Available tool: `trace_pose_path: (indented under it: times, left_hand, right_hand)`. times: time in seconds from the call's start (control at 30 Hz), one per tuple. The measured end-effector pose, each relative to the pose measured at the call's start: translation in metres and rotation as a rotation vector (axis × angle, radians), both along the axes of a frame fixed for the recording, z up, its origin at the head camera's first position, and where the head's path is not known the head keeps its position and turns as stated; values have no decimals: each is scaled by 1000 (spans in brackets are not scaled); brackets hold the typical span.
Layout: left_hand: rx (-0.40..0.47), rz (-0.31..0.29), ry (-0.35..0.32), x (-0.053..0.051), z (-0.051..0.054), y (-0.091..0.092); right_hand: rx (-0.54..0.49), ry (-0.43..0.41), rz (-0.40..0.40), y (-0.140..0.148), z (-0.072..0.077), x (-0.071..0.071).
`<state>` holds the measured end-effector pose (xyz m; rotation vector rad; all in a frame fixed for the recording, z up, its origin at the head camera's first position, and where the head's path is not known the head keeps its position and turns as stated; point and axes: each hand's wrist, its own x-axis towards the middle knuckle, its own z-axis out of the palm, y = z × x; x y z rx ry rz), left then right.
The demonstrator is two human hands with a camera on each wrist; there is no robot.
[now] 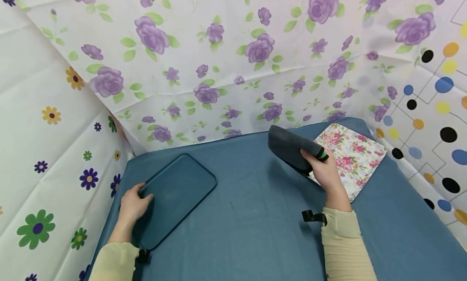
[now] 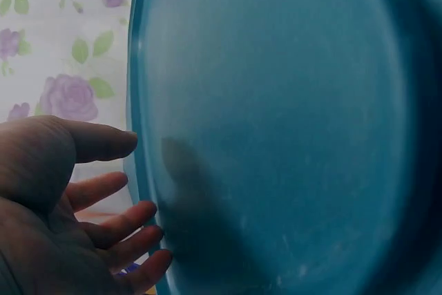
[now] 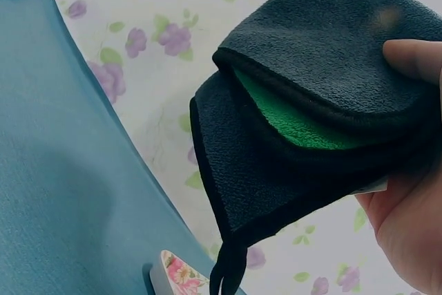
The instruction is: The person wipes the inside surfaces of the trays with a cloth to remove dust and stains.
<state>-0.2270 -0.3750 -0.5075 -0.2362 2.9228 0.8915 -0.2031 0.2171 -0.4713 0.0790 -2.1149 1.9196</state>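
Observation:
A folded dark grey cloth (image 1: 292, 147) is pinched in the right hand (image 1: 326, 171), held above the table near the floral board. Seen from the right wrist, the cloth (image 3: 324, 46) has black edging, a hanging loop and a green inner side; the thumb of the right hand (image 3: 411, 170) lies on top. At the left, a blue rectangular tray (image 1: 178, 196) lies on the table, with the left hand (image 1: 133, 206) at its left edge. In the left wrist view the left hand (image 2: 76, 205) has its fingers spread beside the rim of the tray (image 2: 140, 101).
A square board with pink flowers (image 1: 359, 151) lies at the right back of the blue table (image 1: 237, 232). Flower-printed sheets (image 1: 226, 62) stand behind and at the left, and a dotted sheet (image 1: 430, 123) at the right.

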Motion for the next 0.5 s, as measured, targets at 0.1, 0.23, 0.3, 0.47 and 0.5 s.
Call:
trace_pose_path:
  times: [0.1, 0.23, 0.3, 0.47, 0.5]
  left_hand:
    - [-27, -18, -8, -2, -1, -3]
    - [-69, -70, -11, -6, -1, -5]
    - [-90, -104, -27, -7, 0, -4]
    - [-120, -224, -128, -8, 5, 2]
    - [-130, -247, -148, -7, 6, 4]
  right_hand:
    - [-4, 6, 2, 0, 1, 0]
    - [-3, 9, -1, 0, 1, 0]
    - [0, 9, -6, 1, 1, 0]
    - [-26, 6, -21, 2, 3, -1]
    - [-37, 2, -27, 2, 3, -2]
